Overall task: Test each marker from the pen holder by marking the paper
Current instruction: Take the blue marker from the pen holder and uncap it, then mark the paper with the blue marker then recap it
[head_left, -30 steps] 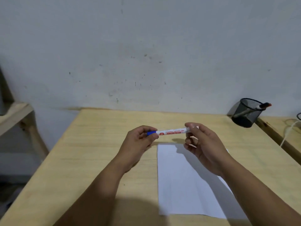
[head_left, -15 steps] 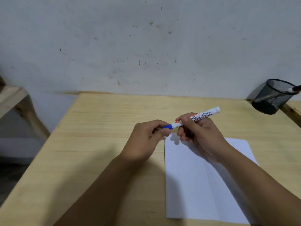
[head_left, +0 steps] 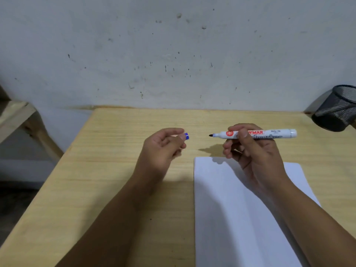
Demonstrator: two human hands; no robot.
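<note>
Pale wooden table (head_left: 119, 170) against a scuffed white wall (head_left: 173, 54); marker uncapped above it.

Right hand (head_left: 250, 151), grip clamped on white marker (head_left: 256, 134), barrel level, dark tip pointing left, held above the table just beyond the paper's far edge. Left hand (head_left: 163, 147), grip pinched on blue cap (head_left: 186, 136), well apart from the tip. White paper (head_left: 221, 209) flat on the table beneath the right forearm. Black mesh pen holder (head_left: 337, 108) tilted at far right edge.

White plastic marker barrel (head_left: 269, 133) with exposed dark tip, red lettering "WMAN" partly covered by a finger, grey code "BG-12", larger dark script "marker" partly hidden, red round emblem unreadable
</note>
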